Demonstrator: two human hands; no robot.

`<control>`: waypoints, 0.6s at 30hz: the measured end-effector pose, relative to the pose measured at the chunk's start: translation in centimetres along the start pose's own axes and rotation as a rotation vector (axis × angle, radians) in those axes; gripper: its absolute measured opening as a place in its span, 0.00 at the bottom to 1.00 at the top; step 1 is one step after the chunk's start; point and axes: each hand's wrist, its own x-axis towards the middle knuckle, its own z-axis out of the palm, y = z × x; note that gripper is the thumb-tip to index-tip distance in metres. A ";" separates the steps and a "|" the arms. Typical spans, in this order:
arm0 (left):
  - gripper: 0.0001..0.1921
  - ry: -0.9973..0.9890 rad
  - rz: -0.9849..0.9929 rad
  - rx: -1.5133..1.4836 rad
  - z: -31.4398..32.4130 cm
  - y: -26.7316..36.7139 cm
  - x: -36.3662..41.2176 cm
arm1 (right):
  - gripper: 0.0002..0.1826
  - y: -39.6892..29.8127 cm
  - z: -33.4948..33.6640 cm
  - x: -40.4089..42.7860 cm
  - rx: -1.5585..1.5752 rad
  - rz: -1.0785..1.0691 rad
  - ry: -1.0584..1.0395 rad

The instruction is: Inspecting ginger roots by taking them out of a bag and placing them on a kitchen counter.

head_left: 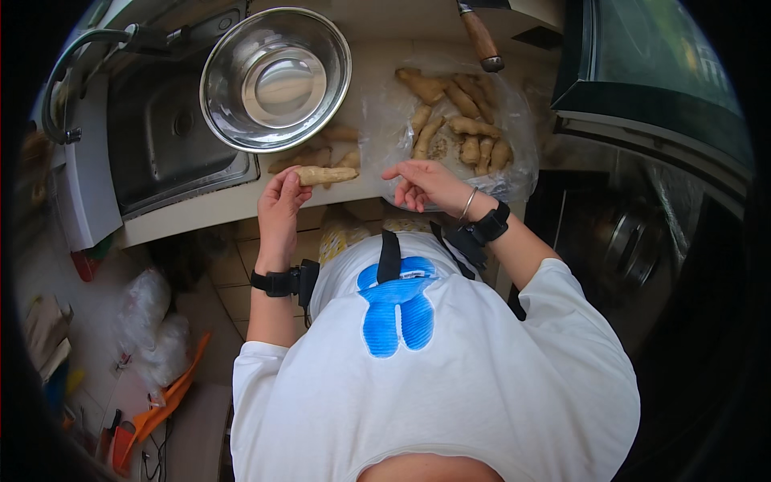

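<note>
Between the thumb and fingers of my left hand (284, 190) is a long, pale piece of ginger root (327, 175), held roughly level above the counter's front edge. My right hand (424, 182) hovers at the near side of a clear plastic bag (385, 129), index finger extended and the others loosely curled; nothing shows in it. Several ginger roots (476, 126) are spread on the bag, with small crumbs among them. More ginger roots (307, 158) lie on the counter behind my left hand, partly hidden by the stainless steel bowl (283, 114).
The bowl overlaps the right side of the metal sink (181, 123), which has a faucet (57, 78) at far left. A wooden-handled tool (482, 37) lies beyond the bag. At right are a dark cooktop (572, 187) and a pot lid (629, 241). Plastic bags (150, 319) sit lower left.
</note>
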 end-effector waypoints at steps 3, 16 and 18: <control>0.15 0.203 0.018 0.040 -3.8 -0.3 1.0 | 0.14 1.3 -4.3 -0.5 -0.128 -0.079 0.224; 0.20 0.283 0.193 0.501 -6.3 -3.1 7.2 | 0.19 2.3 -15.9 -2.6 -1.140 -0.269 1.050; 0.20 0.306 0.223 0.530 -6.1 -3.3 6.8 | 0.17 2.3 -16.1 -2.4 -1.119 -0.299 1.034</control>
